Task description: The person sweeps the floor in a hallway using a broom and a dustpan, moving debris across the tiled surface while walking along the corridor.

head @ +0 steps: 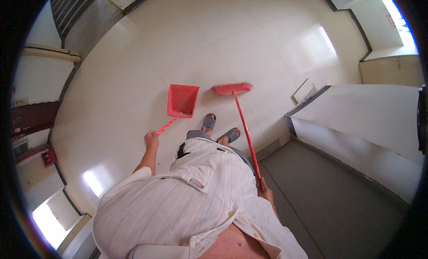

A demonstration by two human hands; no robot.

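Note:
My left hand (151,140) grips the handle end of a red dustpan (182,100), held to the left ahead of my feet. Some dark bits or dirt show in its pan. My right hand (264,190), low beside my right hip, is closed around the red handle of a push-type broom. The broom head (232,88), with red bristles somewhat blurred, lies to the right of the dustpan, apart from it, over the pale tiled floor (214,55). My slippered feet stand just behind both tools.
A low white partition wall (364,118) stands on the right, with a dark grey floor area (334,188) behind it. A pale flat panel (302,91) lies near its end. A stair railing (72,11) is at the upper left, and a red box (48,157) is on the left wall.

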